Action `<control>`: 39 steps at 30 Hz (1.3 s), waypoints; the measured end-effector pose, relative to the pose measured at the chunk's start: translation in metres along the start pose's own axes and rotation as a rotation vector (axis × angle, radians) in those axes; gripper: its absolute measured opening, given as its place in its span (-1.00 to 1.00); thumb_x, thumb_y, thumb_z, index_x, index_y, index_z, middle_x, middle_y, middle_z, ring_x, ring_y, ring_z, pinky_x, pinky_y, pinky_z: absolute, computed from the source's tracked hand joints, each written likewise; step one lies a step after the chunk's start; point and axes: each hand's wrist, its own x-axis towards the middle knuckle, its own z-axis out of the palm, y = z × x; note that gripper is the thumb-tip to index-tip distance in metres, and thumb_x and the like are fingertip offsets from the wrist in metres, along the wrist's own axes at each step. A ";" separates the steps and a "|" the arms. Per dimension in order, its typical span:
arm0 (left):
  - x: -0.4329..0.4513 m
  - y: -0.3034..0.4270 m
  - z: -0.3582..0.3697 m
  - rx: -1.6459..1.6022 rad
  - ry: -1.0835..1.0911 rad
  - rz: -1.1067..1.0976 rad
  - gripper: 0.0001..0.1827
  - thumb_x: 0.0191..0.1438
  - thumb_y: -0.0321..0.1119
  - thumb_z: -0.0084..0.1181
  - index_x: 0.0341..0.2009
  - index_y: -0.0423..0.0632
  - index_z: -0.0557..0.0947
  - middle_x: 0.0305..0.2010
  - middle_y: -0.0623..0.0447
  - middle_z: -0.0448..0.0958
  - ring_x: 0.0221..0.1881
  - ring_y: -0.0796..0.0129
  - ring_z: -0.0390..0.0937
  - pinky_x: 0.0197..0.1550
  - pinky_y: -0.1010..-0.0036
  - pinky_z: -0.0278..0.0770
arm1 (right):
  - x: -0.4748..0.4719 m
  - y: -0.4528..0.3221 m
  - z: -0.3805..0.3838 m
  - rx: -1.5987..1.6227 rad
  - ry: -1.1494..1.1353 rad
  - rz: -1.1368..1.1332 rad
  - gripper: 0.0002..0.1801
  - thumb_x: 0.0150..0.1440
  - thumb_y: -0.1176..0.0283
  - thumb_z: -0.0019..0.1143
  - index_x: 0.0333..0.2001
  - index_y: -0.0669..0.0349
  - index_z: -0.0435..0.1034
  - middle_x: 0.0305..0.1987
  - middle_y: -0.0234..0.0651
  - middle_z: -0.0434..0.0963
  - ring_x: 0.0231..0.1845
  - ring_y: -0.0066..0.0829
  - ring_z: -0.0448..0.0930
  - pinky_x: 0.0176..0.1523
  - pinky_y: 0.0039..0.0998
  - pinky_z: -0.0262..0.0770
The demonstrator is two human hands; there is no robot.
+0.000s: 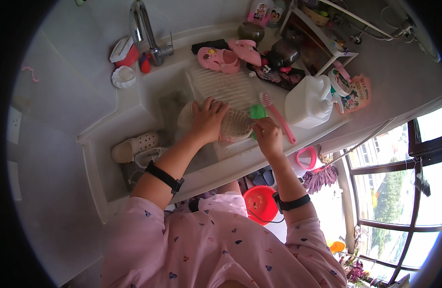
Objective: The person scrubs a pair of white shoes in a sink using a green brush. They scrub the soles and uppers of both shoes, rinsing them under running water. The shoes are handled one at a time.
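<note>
A pale shoe (237, 124) lies sole up at the lower end of the ribbed washboard (221, 86) in the sink. My left hand (209, 122) grips it across the middle, fingers spread over the sole. My right hand (269, 135) is closed at the end of the sole, pinching a small thin object that is mostly hidden by the fingers. Partly behind that hand is a green plastic item (257, 111), its kind unclear. A pink-handled brush (282, 120) rests just right of it, bristles towards the wall.
Beige clogs (134, 147) and a white strapped shoe (149, 156) lie in the basin (109, 180). Pink clogs (219, 59) stand behind the washboard, right of the faucet (149, 36). A white jug (309, 102) stands on the right ledge. Below is a red basin (260, 203).
</note>
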 end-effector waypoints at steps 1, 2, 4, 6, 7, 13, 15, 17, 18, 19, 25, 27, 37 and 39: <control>0.000 0.000 -0.002 0.006 -0.010 -0.003 0.17 -0.65 0.29 0.46 0.16 0.12 0.35 0.15 0.11 0.36 0.28 0.08 0.12 0.12 -0.31 0.06 | 0.000 -0.003 0.001 -0.050 0.013 -0.007 -0.84 -0.07 0.50 0.28 -0.34 0.21 0.58 -0.37 -0.17 0.56 -0.31 -0.14 0.57 -0.21 -0.26 0.50; -0.001 0.002 -0.003 0.011 -0.008 -0.007 0.16 -0.65 0.28 0.46 0.15 0.12 0.35 0.15 0.11 0.36 0.28 0.08 0.12 0.12 -0.32 0.06 | 0.000 -0.007 0.001 -0.087 0.020 -0.032 -0.85 -0.06 0.51 0.26 -0.34 0.22 0.57 -0.38 -0.14 0.56 -0.36 -0.14 0.58 -0.26 -0.28 0.50; -0.002 0.004 -0.006 0.014 -0.004 -0.008 0.15 -0.65 0.25 0.47 0.15 0.12 0.36 0.15 0.11 0.36 0.28 0.08 0.12 0.12 -0.32 0.07 | 0.002 -0.012 0.000 -0.140 0.011 -0.036 -0.88 -0.06 0.49 0.24 -0.37 0.22 0.56 -0.39 -0.11 0.56 -0.40 -0.12 0.58 -0.31 -0.25 0.50; -0.002 0.006 -0.008 0.008 -0.005 -0.009 0.15 -0.64 0.23 0.47 0.16 0.13 0.36 0.14 0.11 0.36 0.28 0.08 0.13 0.12 -0.33 0.08 | 0.005 -0.016 0.000 -0.164 -0.008 -0.010 -0.91 -0.07 0.44 0.24 -0.44 0.20 0.56 -0.42 -0.11 0.57 -0.39 -0.06 0.59 -0.30 -0.19 0.53; -0.002 0.008 -0.008 0.015 0.004 -0.005 0.14 -0.64 0.22 0.47 0.15 0.11 0.36 0.13 0.11 0.37 0.28 0.08 0.14 0.12 -0.35 0.06 | 0.007 -0.017 0.000 -0.187 -0.045 0.039 -0.90 -0.10 0.44 0.23 -0.47 0.21 0.55 -0.45 -0.09 0.56 -0.41 -0.04 0.58 -0.31 -0.17 0.53; -0.005 0.013 -0.007 0.018 0.036 0.004 0.11 -0.64 0.19 0.48 0.12 0.04 0.40 0.11 0.09 0.38 0.25 0.12 0.17 0.14 -0.42 0.01 | 0.023 -0.015 0.009 -0.204 -0.151 0.189 -0.88 -0.26 0.43 0.17 -0.59 0.25 0.52 -0.56 -0.01 0.53 -0.47 0.02 0.58 -0.35 -0.14 0.54; -0.007 0.013 -0.006 0.005 0.056 0.008 0.10 -0.64 0.19 0.48 0.11 0.03 0.41 0.10 0.09 0.37 0.24 0.14 0.18 0.14 -0.43 0.00 | 0.027 -0.013 0.011 -0.253 -0.200 0.232 -0.87 -0.28 0.43 0.15 -0.60 0.26 0.51 -0.55 0.00 0.53 -0.46 0.02 0.58 -0.34 -0.15 0.55; -0.008 0.012 -0.005 0.015 0.047 0.010 0.14 -0.67 0.19 0.48 0.12 0.02 0.39 0.10 0.08 0.35 0.24 0.15 0.17 0.12 -0.41 0.03 | 0.030 -0.011 0.011 -0.251 -0.181 0.196 -0.87 -0.27 0.46 0.20 -0.58 0.29 0.52 -0.60 -0.06 0.53 -0.55 -0.15 0.58 -0.40 -0.27 0.52; -0.008 0.012 -0.004 0.015 0.040 0.011 0.16 -0.68 0.19 0.48 0.13 0.01 0.38 0.11 0.08 0.35 0.24 0.15 0.16 0.10 -0.40 0.05 | 0.032 -0.009 0.009 -0.227 -0.205 0.176 -0.87 -0.26 0.48 0.22 -0.57 0.31 0.52 -0.62 -0.09 0.53 -0.59 -0.24 0.58 -0.43 -0.33 0.50; -0.009 0.012 -0.004 0.007 0.046 0.009 0.16 -0.68 0.18 0.49 0.13 0.01 0.38 0.10 0.08 0.35 0.24 0.15 0.17 0.10 -0.40 0.05 | 0.033 -0.008 0.007 -0.187 -0.197 0.187 -0.86 -0.24 0.47 0.22 -0.55 0.32 0.53 -0.60 -0.07 0.54 -0.57 -0.22 0.59 -0.40 -0.31 0.52; -0.009 0.011 -0.009 -0.030 0.061 -0.007 0.12 -0.68 0.15 0.49 0.11 0.02 0.39 0.08 0.10 0.35 0.20 0.19 0.20 0.10 -0.40 0.06 | 0.030 -0.007 -0.006 0.122 -0.231 0.311 -0.79 -0.13 0.47 0.24 -0.37 0.35 0.54 -0.56 -0.15 0.57 -0.53 -0.34 0.61 -0.35 -0.39 0.53; -0.010 0.012 -0.011 -0.034 0.076 -0.008 0.09 -0.68 0.16 0.49 0.07 0.04 0.39 0.05 0.11 0.36 0.19 0.21 0.21 0.11 -0.43 0.06 | 0.026 -0.008 -0.006 0.055 -0.150 0.202 -0.78 -0.11 0.48 0.23 -0.33 0.34 0.53 -0.55 -0.18 0.57 -0.52 -0.37 0.61 -0.35 -0.41 0.53; -0.014 0.016 -0.012 0.002 0.091 -0.028 0.09 -0.66 0.12 0.49 0.09 0.01 0.37 0.06 0.10 0.36 0.19 0.18 0.22 0.10 -0.42 0.07 | 0.026 -0.013 0.009 -0.032 -0.177 0.178 -0.77 -0.27 0.44 0.27 -0.46 0.31 0.52 -0.56 -0.18 0.55 -0.51 -0.28 0.59 -0.35 -0.37 0.53; -0.016 0.017 -0.011 -0.007 0.107 -0.035 0.07 -0.64 0.10 0.50 0.08 0.01 0.37 0.04 0.10 0.36 0.20 0.20 0.20 0.14 -0.44 0.05 | 0.029 -0.013 0.010 -0.040 -0.196 0.196 -0.77 -0.29 0.42 0.29 -0.49 0.30 0.52 -0.57 -0.17 0.55 -0.51 -0.27 0.59 -0.35 -0.36 0.53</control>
